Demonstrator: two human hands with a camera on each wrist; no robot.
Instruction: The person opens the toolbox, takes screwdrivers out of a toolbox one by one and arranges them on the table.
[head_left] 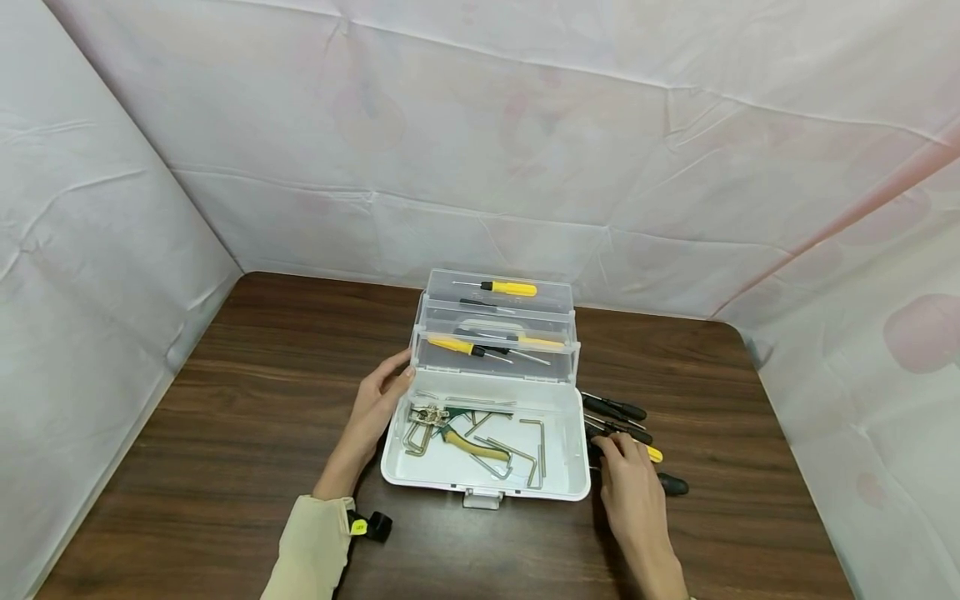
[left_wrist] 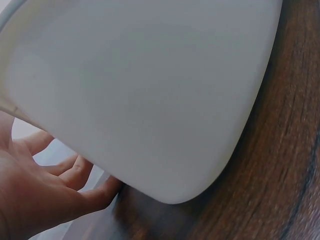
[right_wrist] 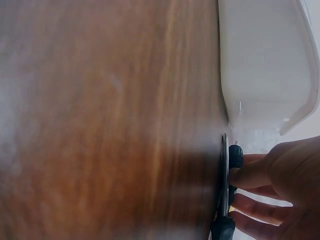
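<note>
Some yellow-handled screwdrivers point(head_left: 513, 288) boxed, centre; black-handled tools point(head_left: 621, 409) unboxed, lower right, right hand point(head_left: 632, 483) pinching one; left hand point(head_left: 372, 408) spread, empty.

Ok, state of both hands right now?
Left hand: open, fingers against the white toolbox.
Right hand: closed, thumb and fingers pinching a black tool handle.

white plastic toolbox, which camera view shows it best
The head view: it shows the white plastic toolbox open from above, with its interior and clear plastic trays. The left wrist view shows mostly a blank outer wall up close, cut off by the frame; the right wrist view shows part of another outer wall, also cut off.
</note>
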